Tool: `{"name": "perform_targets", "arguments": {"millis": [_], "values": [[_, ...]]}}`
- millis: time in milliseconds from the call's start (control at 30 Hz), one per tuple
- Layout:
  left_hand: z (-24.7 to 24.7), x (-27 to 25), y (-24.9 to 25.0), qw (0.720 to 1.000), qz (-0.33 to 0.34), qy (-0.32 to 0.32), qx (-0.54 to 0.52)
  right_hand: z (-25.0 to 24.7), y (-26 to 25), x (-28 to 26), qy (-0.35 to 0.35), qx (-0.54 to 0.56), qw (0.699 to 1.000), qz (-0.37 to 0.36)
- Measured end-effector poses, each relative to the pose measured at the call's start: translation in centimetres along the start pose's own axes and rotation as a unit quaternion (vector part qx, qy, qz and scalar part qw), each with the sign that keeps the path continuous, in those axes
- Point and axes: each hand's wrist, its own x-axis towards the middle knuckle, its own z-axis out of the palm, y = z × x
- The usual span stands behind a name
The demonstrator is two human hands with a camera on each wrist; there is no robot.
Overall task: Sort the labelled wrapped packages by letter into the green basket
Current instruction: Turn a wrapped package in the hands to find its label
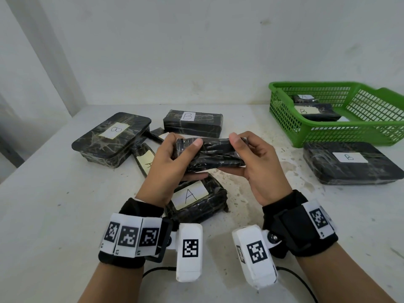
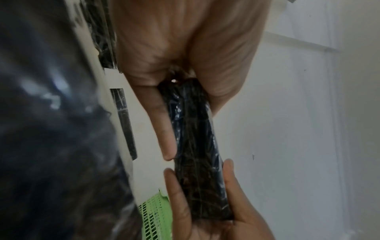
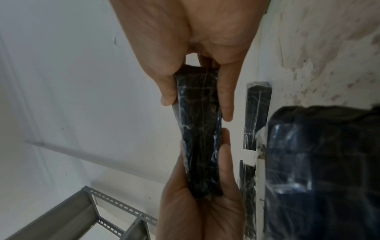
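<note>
Both hands hold one black wrapped package (image 1: 215, 155) above the table's middle; no label shows on it. My left hand (image 1: 175, 158) grips its left end, thumb on top. My right hand (image 1: 253, 162) grips its right end the same way. The wrist views show the package (image 2: 197, 146) (image 3: 199, 138) pinched between thumbs and fingers from both ends. Under the hands lies a package labelled A (image 1: 194, 200). The green basket (image 1: 284, 114) stands at the back right with a B package (image 1: 317, 112) and another package (image 1: 303, 98) inside.
B packages lie at the back left (image 1: 113, 138), back middle (image 1: 193, 122) and right (image 1: 352, 162) beside the basket. A slim package (image 1: 144, 159) and a smaller one (image 1: 158, 134) lie left of the hands. A white wall rises behind the table.
</note>
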Motion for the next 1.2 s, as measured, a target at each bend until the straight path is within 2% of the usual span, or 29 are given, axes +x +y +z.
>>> {"name": "perform_targets", "arguments": {"millis": [167,367,500,667,800,867,1033,1200], "values": [[-0.1,0.2,-0.3,1.0,0.006,0.025,0.006,0.4,0.0,-0.2,0.0,-0.003,1.0,0.014],[0.1,-0.1,0.3,1.0,-0.01,-0.024,-0.018,0.2,-0.3,-0.3,0.025,-0.011,1.0,-0.008],[0.0,0.1,-0.1,1.0,-0.003,-0.014,-0.027,0.3,-0.2,-0.2,0.037,-0.014,0.999,0.0],[-0.3,0.1,0.1,0.999,0.008,-0.005,-0.042,0.2,-0.2,-0.2,-0.022,0.0,0.999,0.024],[-0.5,-0.1,0.5,0.996,-0.006,-0.046,-0.07,-0.2,-0.1,0.0,0.0,-0.018,1.0,0.018],[-0.5,0.0,0.4,0.996,-0.006,-0.045,-0.074,-0.3,0.0,0.1,0.007,-0.016,1.0,0.018],[-0.6,0.2,0.2,0.996,-0.001,-0.032,-0.082,-0.5,-0.2,0.1,-0.047,-0.005,0.999,0.024],[-0.8,0.1,0.5,0.994,0.011,-0.044,-0.104,-0.5,-0.2,0.2,-0.042,0.0,0.999,0.008]]}}
